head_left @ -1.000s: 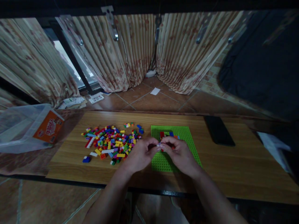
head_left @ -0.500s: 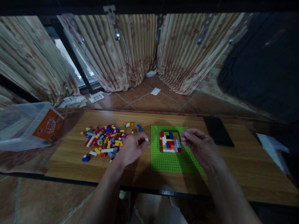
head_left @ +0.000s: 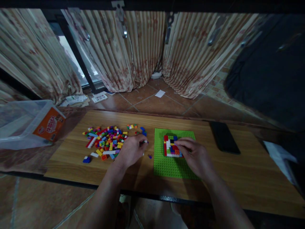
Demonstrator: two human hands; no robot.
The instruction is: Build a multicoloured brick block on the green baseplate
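Meanwhile the right hand (head_left: 194, 156) presses fingertips onto the brick block (head_left: 172, 146) on the green plate (head_left: 166, 165), while the left hand (head_left: 131, 151) pinches a small white brick (head_left: 145, 142)

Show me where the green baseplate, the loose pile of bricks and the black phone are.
green baseplate (head_left: 170, 167): head view, bare studs near its front edge.
loose pile of bricks (head_left: 106, 143): head view, middle of the heap.
black phone (head_left: 224, 137): head view, centre of its screen.

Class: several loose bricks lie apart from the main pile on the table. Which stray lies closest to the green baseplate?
The small purple brick, alone on bare wood between the left hand and the green baseplate; the blue stray lies far left.
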